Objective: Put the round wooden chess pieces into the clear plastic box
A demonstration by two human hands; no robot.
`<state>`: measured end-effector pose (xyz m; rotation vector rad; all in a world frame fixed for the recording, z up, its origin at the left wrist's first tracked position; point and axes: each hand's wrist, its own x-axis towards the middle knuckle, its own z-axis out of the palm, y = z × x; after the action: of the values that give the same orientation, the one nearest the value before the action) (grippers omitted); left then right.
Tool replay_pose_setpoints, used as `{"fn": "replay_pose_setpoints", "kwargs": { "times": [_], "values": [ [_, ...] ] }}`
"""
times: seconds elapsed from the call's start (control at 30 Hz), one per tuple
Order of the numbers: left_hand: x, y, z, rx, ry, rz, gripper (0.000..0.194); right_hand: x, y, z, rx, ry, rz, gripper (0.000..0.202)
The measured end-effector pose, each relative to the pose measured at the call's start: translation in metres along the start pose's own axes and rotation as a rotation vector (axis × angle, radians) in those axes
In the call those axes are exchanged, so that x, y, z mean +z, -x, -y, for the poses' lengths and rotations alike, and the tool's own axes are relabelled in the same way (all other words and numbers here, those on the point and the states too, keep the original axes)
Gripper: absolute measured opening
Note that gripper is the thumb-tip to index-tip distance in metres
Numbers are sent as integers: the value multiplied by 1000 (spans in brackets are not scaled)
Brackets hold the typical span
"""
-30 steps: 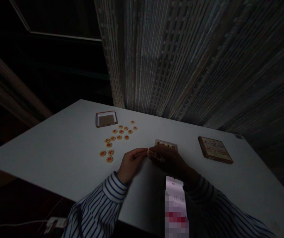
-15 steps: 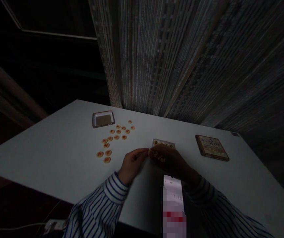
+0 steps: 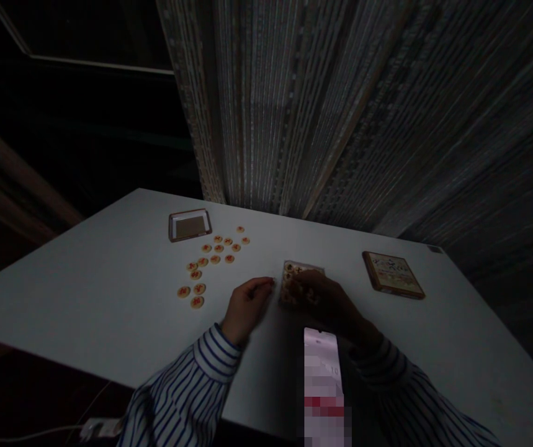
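Observation:
My right hand (image 3: 329, 301) is over a small clear tray (image 3: 282, 298) of round xiangqi pieces with dark characters. Its bent fingers close on a xiangqi piece (image 3: 295, 287) at the tray, partly hidden in shadow; the hand covers much of the tray. Just left of the tray is my left hand (image 3: 247, 307), thumb and forefinger pinched together. Something tiny and pale shows at those fingertips, too small to name. Farther left, several xiangqi pieces with red characters (image 3: 214, 259) lie loose on the white table (image 3: 121, 273).
An open shallow box half (image 3: 170, 231) sits at the back left. On the right lies a flat brown box (image 3: 394, 273) with writing on top. A lit phone (image 3: 322, 354) is in front of the tray, between my forearms. A white cable and plug (image 3: 101, 428) are below the table edge.
My left hand has drawn slightly left, away from the tray and my right hand. The piece that was between both hands' fingertips is no longer there. More of the tray's left side shows.

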<state>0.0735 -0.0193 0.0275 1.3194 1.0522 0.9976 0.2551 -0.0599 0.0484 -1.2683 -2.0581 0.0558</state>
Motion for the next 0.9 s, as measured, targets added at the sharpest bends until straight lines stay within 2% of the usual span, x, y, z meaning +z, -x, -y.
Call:
{"fn": "replay_pose_setpoints", "kwargs": {
  "times": [0.23, 0.33, 0.5, 0.7, 0.9],
  "values": [
    [2, -1, 7, 22, -80, 6, 23, -2, 10, -3, 97, -44, 19, 17],
    [4, -1, 6, 48, -148, 12, 24, -1, 13, -6, 95, -65, 29, 19],
    [7, -4, 4, 78, -257, 59, 26, 0, 17, -10, 115, -78, -22, 18],
    [18, -18, 8, 139, -351, 44, 27, 2, 26, -15, 142, -87, -72, 22],
    [28, -21, 24, 315, -434, 37, 24, -7, 30, -13, 203, -58, -69, 19]
  ]
}}
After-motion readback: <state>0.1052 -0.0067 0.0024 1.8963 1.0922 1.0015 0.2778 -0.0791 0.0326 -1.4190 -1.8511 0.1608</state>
